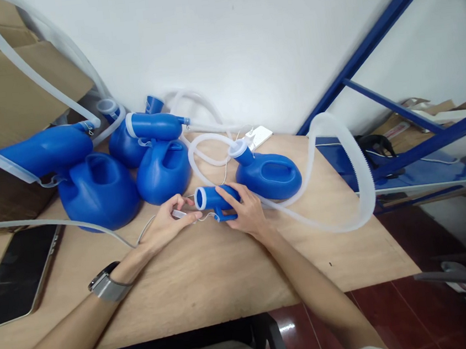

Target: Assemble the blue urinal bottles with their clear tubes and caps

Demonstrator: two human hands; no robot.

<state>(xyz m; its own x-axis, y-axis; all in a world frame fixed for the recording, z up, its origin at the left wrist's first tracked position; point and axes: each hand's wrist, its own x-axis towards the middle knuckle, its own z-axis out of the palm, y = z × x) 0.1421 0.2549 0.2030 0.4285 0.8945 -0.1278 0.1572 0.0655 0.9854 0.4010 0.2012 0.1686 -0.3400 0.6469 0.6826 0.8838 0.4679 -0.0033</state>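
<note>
My right hand is wrapped round a blue urinal funnel, a short cylinder with a white rim facing left. A small blue side piece shows under its body. My left hand pinches a small translucent cap, and a thin cord runs from it toward the funnel. Just behind my right hand a blue urinal bottle lies on the table with its white-rimmed neck tilted up. A clear corrugated hose loops out to the right of it.
Several more blue bottles stand at the back left, some with funnels and hoses. A cardboard box is behind them. A dark tablet lies on the wooden table at left. Blue metal shelving rises at right.
</note>
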